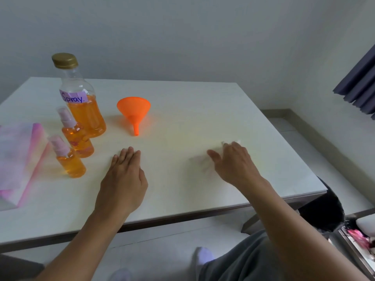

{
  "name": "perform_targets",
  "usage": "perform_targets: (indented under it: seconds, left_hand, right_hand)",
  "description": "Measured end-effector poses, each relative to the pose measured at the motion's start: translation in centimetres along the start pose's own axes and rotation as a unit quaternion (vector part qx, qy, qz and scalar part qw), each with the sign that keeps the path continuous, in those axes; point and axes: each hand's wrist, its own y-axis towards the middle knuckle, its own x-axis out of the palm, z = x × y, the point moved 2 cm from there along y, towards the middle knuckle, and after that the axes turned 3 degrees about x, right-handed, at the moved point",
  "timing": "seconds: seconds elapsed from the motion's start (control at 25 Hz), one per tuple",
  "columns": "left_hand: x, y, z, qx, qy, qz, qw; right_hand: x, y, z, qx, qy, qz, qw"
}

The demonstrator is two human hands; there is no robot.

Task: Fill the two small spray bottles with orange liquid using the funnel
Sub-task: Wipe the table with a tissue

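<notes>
Right hand (236,165) fingertips motion-blurred, grip can't tell; left hand (123,179) flat, released on table (203,118); big bottle (80,96) labelled "Spray.", both spray bottles (76,136) (68,159) filled at left, funnel (134,112) lying center-left, cloth (18,159) cut off.

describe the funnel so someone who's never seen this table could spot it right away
On the white table, look just right of the tall gold-capped bottle labelled "Spray". The funnel lies there alone on its side, spout toward the person. It is the only solid orange, cone-shaped thing; its neighbours are clear bottles of orange liquid.
</notes>
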Motion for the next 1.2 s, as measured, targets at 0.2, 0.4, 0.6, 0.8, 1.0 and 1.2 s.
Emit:
perform_targets:
  seconds: [0.2,0.4,0.6,0.8,1.0,1.2]
  left_hand:
    - [-0.1,0.0,0.0,0.003,0.004,-0.001,1.000]
    - [-0.1,-0.1,0.1,-0.002,-0.002,-0.005,1.000]
    - [0.0,0.0,0.2,-0.006,0.006,0.002,1.000]
    - [-0.1,0.0,0.3,-0.012,-0.006,-0.001,1.000]
    - [-0.2,-0.1,-0.2,0.003,-0.011,-0.005,1.000]
    - [-0.2,0.0,0.4,-0.006,-0.004,0.009,1.000]
  right_hand:
    - [2.5,0.1,-0.8,-0.101,-0.070,-0.036,0.992]
    - [-0.1,3.2,6.9,-0.147,-0.104,0.001,0.984]
    - [-1.4,7.7,7.9,0.009,-0.047,0.034,0.998]
    - [4.1,7.1,-5.2,-0.207,-0.039,-0.014,0.978]
    - [4.2,6.7,-3.1,-0.343,-0.034,-0.037,0.938]
    - [1.6,11.4,1.2,-0.096,-0.023,0.022,0.995]
